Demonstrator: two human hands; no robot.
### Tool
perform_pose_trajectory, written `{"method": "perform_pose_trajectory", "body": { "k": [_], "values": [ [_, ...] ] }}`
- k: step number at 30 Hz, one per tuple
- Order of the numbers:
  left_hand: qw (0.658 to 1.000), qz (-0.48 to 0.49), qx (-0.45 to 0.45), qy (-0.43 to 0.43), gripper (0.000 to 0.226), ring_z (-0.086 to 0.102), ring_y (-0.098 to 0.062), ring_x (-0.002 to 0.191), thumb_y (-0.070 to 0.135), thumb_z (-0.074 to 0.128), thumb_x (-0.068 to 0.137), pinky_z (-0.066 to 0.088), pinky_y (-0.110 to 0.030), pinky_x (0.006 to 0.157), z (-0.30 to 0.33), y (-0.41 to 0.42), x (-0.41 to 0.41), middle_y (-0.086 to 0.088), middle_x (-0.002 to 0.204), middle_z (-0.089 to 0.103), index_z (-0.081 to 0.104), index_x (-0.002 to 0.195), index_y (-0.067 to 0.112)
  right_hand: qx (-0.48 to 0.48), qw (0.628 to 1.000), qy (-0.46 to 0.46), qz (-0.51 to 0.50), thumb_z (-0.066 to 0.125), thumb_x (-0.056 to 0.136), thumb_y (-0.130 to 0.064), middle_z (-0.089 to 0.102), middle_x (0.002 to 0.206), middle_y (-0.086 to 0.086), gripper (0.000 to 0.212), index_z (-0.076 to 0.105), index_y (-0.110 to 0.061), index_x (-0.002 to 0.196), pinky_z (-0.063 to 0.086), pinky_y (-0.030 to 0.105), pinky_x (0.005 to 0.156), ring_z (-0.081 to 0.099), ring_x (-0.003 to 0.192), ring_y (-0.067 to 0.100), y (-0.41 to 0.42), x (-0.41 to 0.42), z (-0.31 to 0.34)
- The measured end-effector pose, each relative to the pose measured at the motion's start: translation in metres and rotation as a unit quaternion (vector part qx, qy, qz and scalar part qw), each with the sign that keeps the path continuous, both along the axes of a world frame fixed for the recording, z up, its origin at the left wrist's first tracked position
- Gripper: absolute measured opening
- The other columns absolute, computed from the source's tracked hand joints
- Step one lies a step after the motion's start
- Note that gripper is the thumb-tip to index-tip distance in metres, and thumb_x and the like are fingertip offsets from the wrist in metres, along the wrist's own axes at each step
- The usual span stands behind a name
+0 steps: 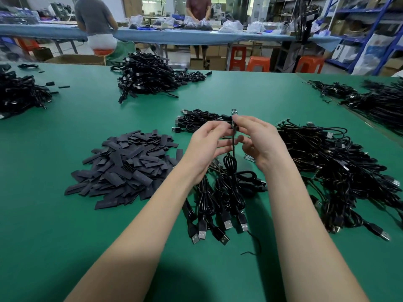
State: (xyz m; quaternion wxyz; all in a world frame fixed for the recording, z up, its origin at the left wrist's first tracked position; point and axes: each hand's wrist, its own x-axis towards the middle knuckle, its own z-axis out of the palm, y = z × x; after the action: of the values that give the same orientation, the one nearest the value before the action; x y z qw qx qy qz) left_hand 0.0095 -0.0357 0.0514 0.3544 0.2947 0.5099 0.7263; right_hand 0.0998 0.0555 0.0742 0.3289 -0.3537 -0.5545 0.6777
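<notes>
One wide head-worn camera looks forward and down, close above the left hand (207, 147) and right hand (259, 142); the table (65, 236) stretches toward 12 o'clock.

two hands: left hand (207, 147), right hand (259, 142), with one cable (233, 147) between them. one heap of black sleeves (124, 168). two people behind: one seated person (96, 18), one standing person (198, 6).

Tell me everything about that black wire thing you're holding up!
The cable is thin, black and rubbery-looking. A tiny circuit board pokes up at its top end. The cable hangs straight down, then bunches into loops lower down, over the green table. The left hand and right hand both pinch it just below the board.
</notes>
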Motion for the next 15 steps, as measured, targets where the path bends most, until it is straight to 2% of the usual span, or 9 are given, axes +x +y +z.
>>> {"method": "perform_pose_trajectory", "body": {
  "k": [4,7,9,12,15],
  "values": [
    [0.999,-0.005,0.020,-0.028,0.021,0.070,-0.018,0.079,0.006,0.056,0.101,0.059,-0.023,0.074,0.002,-0.003,0.003,-0.008,0.098,0.071,0.058,0.120,0.000,-0.039,0.998,0.020,0.040,0.074,0.090,-0.026,0.068,0.080,-0.004,0.005,0.071,-0.022,0.089,0.025,0.016,0.043,0.049,0.045,0.003,-0.001,-0.006,-0.006],
    [0.999,0.008,-0.011,-0.037,0.025,0.066,-0.014,0.074,0.003,0.061,0.097,0.058,-0.019,0.071,0.006,-0.001,0.003,-0.011,0.096,0.069,0.059,0.122,-0.002,-0.082,0.994,0.043,0.060,0.072,0.091,-0.026,0.066,0.069,-0.009,0.008,0.068,-0.024,0.085,0.027,0.017,0.050,0.049,0.045,0.002,0.000,-0.009,-0.013],
    [0.998,0.012,-0.015,-0.059,0.021,0.065,-0.011,0.070,0.003,0.062,0.096,0.057,-0.018,0.069,0.004,0.001,0.003,-0.008,0.090,0.068,0.060,0.117,0.004,-0.099,0.992,0.055,0.060,0.072,0.091,-0.026,0.066,0.067,-0.009,0.008,0.067,-0.024,0.085,0.028,0.016,0.050,0.049,0.045,0.003,0.000,-0.011,-0.016],
    [0.998,0.045,-0.020,-0.041,0.016,0.066,-0.010,0.067,0.005,0.063,0.096,0.053,-0.017,0.061,-0.004,0.005,0.005,-0.004,0.088,0.070,0.059,0.110,0.012,-0.077,0.995,0.030,0.054,0.073,0.090,-0.030,0.068,0.078,-0.006,0.008,0.069,-0.023,0.089,0.030,0.015,0.048,0.050,0.049,0.004,-0.001,-0.013,-0.017],
    [0.996,0.081,-0.004,-0.030,0.015,0.068,-0.006,0.063,0.006,0.062,0.097,0.050,-0.016,0.056,-0.016,0.008,0.009,0.000,0.089,0.072,0.058,0.110,0.014,-0.007,0.999,-0.044,0.003,0.074,0.087,-0.042,0.071,0.093,-0.006,0.024,0.068,-0.024,0.101,0.038,0.021,0.056,0.053,0.064,0.008,-0.002,-0.011,-0.010]
  ]
}}
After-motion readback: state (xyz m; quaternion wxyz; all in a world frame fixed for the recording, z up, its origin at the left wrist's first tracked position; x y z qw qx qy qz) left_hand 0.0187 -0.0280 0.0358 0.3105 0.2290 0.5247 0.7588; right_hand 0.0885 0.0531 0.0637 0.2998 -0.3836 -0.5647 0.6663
